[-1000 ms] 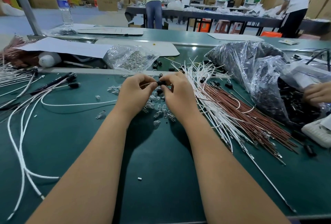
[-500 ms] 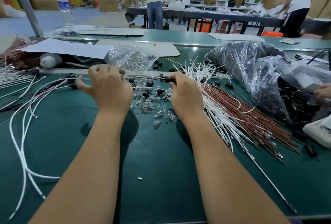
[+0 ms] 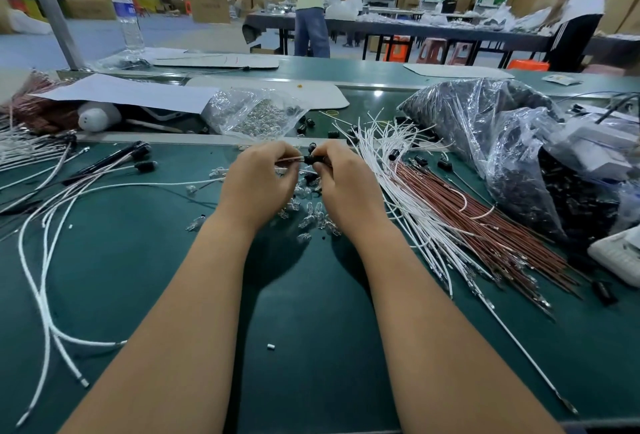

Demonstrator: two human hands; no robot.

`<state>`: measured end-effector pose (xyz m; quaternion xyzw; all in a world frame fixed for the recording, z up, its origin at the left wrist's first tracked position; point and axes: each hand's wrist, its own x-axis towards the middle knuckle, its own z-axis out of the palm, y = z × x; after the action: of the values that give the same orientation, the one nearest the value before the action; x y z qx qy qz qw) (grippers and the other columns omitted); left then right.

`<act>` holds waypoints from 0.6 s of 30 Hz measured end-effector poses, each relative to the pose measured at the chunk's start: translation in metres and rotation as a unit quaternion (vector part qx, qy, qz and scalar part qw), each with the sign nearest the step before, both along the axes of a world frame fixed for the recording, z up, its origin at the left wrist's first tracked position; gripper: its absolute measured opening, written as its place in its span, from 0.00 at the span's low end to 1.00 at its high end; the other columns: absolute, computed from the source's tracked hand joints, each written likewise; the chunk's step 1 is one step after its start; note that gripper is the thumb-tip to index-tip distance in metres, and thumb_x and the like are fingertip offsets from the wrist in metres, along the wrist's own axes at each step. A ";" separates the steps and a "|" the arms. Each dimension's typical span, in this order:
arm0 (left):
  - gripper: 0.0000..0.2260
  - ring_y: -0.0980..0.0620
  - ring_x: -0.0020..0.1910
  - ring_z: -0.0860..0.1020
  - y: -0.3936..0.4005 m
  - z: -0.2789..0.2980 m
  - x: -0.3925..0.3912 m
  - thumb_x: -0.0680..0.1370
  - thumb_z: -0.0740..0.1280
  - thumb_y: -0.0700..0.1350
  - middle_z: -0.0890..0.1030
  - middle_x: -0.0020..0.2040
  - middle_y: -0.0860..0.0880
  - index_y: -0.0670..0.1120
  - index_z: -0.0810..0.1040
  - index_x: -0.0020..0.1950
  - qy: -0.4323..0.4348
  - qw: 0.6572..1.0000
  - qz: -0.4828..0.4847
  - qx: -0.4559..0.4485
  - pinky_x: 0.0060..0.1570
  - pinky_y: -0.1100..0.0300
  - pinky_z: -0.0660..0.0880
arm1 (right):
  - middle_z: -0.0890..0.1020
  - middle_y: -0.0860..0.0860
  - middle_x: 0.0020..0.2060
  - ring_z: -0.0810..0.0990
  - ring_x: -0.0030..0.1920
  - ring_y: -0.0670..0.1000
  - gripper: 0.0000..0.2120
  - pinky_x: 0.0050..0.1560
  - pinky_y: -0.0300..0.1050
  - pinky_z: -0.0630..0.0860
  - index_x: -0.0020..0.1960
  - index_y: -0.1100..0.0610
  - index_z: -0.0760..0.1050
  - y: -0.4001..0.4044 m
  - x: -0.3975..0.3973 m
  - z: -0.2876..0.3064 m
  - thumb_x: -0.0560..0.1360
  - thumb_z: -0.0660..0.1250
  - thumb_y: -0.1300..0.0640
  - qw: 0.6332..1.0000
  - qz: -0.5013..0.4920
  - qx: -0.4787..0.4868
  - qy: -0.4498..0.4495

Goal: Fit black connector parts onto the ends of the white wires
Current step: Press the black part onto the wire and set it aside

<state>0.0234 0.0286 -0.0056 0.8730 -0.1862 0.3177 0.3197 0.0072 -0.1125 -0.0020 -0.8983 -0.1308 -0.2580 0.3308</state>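
My left hand (image 3: 258,180) has come back in from the left, where it was half a second ago, and both hands now meet above the counter (image 3: 311,312). It pinches a wire (image 3: 289,159); my right hand (image 3: 346,184) pinches a black connector (image 3: 313,159) at the wire's tip. I judge seating is starting.

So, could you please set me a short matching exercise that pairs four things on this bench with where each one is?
Things:
1. black connector
2. water bottle
3. brown wires
4. small white piece

Places:
A. on the mat between the forearms
B. far left, standing upright
C. pinched between both hands
D. fanned out right of the right hand

Pairs: 1-C, 2-B, 3-D, 4-A
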 end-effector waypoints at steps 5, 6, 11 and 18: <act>0.04 0.49 0.40 0.80 -0.001 0.000 0.000 0.76 0.69 0.39 0.83 0.40 0.48 0.42 0.83 0.49 0.025 0.997 -0.016 -0.070 0.44 0.54 0.78 | 0.81 0.52 0.47 0.79 0.46 0.52 0.08 0.48 0.51 0.77 0.57 0.57 0.76 0.000 -0.001 0.000 0.78 0.65 0.59 0.997 0.004 0.075 0.007; 0.04 0.49 0.40 0.80 0.000 -0.001 0.001 0.76 0.69 0.39 0.83 0.40 0.47 0.42 0.83 0.49 0.028 0.997 -0.012 -0.073 0.44 0.54 0.77 | 0.81 0.51 0.45 0.79 0.44 0.51 0.08 0.47 0.49 0.77 0.56 0.57 0.76 0.000 0.000 0.000 0.77 0.66 0.58 0.995 -0.001 0.094 0.013; 0.04 0.53 0.39 0.79 0.002 -0.002 0.001 0.76 0.69 0.39 0.82 0.39 0.50 0.42 0.82 0.49 0.031 0.997 -0.007 -0.077 0.41 0.69 0.72 | 0.78 0.47 0.35 0.74 0.36 0.46 0.06 0.39 0.42 0.71 0.46 0.58 0.78 -0.004 0.004 0.001 0.78 0.65 0.57 0.986 -0.015 0.165 0.037; 0.04 0.55 0.39 0.77 0.001 -0.003 0.001 0.76 0.69 0.40 0.79 0.39 0.53 0.43 0.82 0.49 0.044 0.997 -0.009 -0.070 0.41 0.71 0.69 | 0.80 0.49 0.37 0.78 0.38 0.48 0.05 0.45 0.45 0.79 0.45 0.56 0.78 -0.006 0.006 0.002 0.76 0.66 0.64 0.957 -0.003 0.278 0.081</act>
<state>0.0248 0.0293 -0.0090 0.8598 -0.1576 0.2886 0.3908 0.0135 -0.1182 0.0005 -0.7889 -0.0244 -0.2115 0.5764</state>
